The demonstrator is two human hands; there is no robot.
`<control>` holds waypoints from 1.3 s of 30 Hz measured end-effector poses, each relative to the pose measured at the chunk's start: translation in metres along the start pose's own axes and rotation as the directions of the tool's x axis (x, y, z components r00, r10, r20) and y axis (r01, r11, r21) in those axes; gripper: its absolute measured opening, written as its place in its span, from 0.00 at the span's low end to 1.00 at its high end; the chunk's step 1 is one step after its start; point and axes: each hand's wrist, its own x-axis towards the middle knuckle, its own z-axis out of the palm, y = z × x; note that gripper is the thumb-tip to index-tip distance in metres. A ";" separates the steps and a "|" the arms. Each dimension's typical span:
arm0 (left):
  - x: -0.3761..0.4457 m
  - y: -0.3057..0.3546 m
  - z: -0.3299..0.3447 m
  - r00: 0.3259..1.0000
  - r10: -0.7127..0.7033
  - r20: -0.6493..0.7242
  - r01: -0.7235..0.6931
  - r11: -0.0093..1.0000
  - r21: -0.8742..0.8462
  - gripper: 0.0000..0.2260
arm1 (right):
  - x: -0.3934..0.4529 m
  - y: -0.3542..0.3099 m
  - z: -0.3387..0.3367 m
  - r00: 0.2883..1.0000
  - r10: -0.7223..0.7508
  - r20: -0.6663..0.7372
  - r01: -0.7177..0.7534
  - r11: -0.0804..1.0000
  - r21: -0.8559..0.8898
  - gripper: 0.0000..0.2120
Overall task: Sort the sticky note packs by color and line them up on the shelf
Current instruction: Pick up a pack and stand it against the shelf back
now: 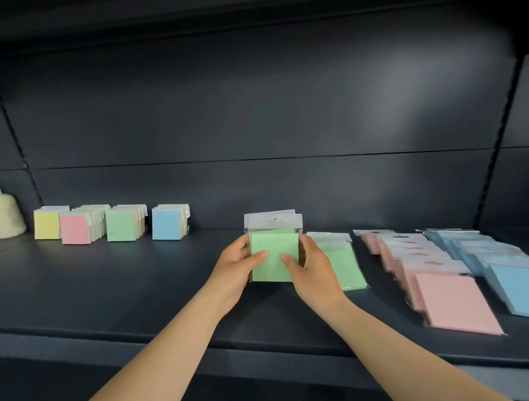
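Observation:
Two or more green sticky note packs [273, 254] stand upright on the dark shelf [139, 281], held between both hands. My left hand [237, 269] grips their left edge with the thumb on the front. My right hand [310, 268] grips the right edge, thumb also on the front. More green packs [348, 263] lie flat just right of them. A row of pink packs [443, 286] lies flat further right, and a row of blue packs [502, 265] beyond it. At the back left stand upright groups fronted by yellow [46, 225], pink [74, 229], green [121, 225] and blue [166, 224].
A cream-coloured soft item [3, 216] with white tags sits at the far left of the shelf. The shelf's front edge [264, 355] runs across below my forearms. Slotted uprights [497, 147] rise along the back panel at both sides.

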 end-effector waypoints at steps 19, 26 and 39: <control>0.098 -0.005 -0.153 0.971 0.124 -0.205 -0.075 0.971 0.229 0.15 | 0.106 -0.021 0.178 0.974 0.153 -0.166 -0.150 0.988 0.034 0.14; 0.137 -0.032 -0.172 0.961 0.148 -0.234 -0.071 0.948 0.309 0.14 | 0.138 -0.008 0.194 0.976 0.157 -0.153 -0.167 0.984 -0.057 0.19; 0.174 -0.047 -0.170 0.946 0.175 -0.273 -0.023 0.876 0.482 0.19 | 0.169 0.012 0.200 0.950 0.228 -0.215 -0.234 0.972 0.000 0.13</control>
